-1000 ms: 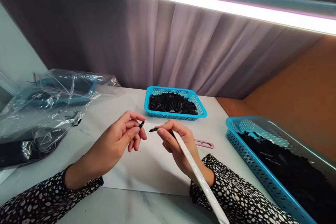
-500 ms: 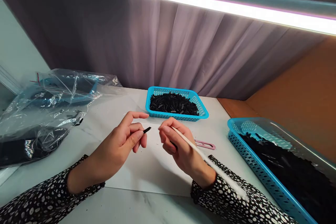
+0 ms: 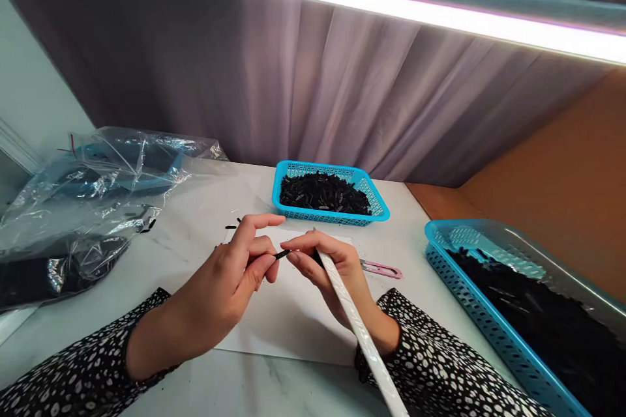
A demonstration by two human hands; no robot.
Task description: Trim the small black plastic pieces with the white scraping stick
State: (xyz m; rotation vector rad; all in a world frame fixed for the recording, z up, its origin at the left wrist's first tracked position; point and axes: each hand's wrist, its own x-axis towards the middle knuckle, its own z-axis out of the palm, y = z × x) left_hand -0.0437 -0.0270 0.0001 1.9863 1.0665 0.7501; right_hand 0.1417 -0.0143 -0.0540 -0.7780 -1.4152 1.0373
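You stand at small handwork station; home room or little workshop, pictures don't settle which. Homelike around you: greyish-purple curtain (image 3: 313, 78) in folds behind table, pale wall (image 3: 34, 71) at left, marble-patterned tabletop (image 3: 283, 384) nearest you. Workshop-like: bright tube light (image 3: 425, 10) above your table, white sheet (image 3: 293, 335) laid before you, far blue basket (image 3: 332, 214) heaped with small black pieces (image 3: 325, 194), larger blue basket (image 3: 469, 293) of black stuff at your right, clear plastic bag (image 3: 98, 221) at your left, brown panel (image 3: 552, 156) far right.
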